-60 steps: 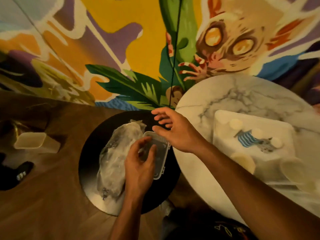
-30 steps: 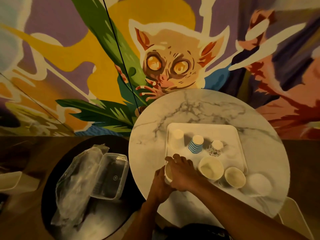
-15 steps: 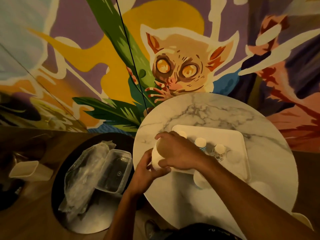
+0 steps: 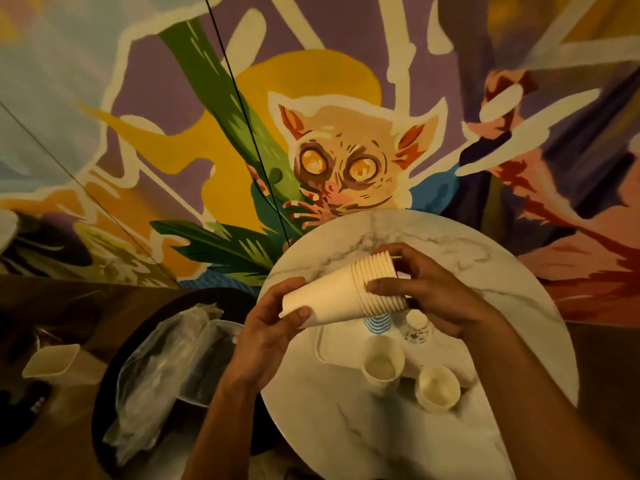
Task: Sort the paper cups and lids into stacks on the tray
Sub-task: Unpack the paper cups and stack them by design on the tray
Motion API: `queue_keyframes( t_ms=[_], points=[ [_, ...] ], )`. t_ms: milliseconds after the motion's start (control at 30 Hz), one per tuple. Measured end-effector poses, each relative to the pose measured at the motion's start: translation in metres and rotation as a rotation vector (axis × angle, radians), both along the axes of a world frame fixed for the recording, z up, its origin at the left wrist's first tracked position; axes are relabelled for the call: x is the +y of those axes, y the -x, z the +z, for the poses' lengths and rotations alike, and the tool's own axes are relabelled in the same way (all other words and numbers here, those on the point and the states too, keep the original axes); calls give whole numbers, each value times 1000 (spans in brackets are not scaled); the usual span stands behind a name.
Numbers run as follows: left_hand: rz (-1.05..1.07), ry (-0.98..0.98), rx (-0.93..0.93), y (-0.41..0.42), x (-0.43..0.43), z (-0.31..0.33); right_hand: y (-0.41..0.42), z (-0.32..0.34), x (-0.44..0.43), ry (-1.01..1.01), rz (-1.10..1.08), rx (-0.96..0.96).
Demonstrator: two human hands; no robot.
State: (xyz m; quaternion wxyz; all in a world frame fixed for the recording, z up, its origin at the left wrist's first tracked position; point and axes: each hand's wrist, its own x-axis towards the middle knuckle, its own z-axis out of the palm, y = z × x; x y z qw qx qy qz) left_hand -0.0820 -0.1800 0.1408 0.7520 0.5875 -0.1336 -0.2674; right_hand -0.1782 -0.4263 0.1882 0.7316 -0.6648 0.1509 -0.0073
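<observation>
You hold the nested stack of white paper cups [image 4: 341, 294] on its side above the tabletop [image 4: 519, 271], its long axis running left to right. Your left hand [image 4: 268, 332] has its grip clamped on the closed base; your right hand [image 4: 427, 289] pinches the rims. The tray [image 4: 323, 344] lies just below, nearer your right.

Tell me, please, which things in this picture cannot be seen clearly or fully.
Head view:
- tray: far part hidden by the stack of white cups and both hands.
- blue-striped cup: top hidden by that stack.
- right hand: its palm side faces away.
- Lids: none clearly recognizable in the dim light.
</observation>
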Motion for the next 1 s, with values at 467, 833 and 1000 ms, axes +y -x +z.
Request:
queue_keyframes(
  t_ms=[467, 833, 1000],
  points=[
    [-73, -234, -21, -39, -57, 14, 6, -35, -18, -172, -288, 16],
    [127, -493, -203, -136, -73, 4, 0, -45, -53, -305, -775, -8],
    [-109, -748, -570, -151, -87, -30, -3, -60, -47, -305, -815, 14]
  ],
)
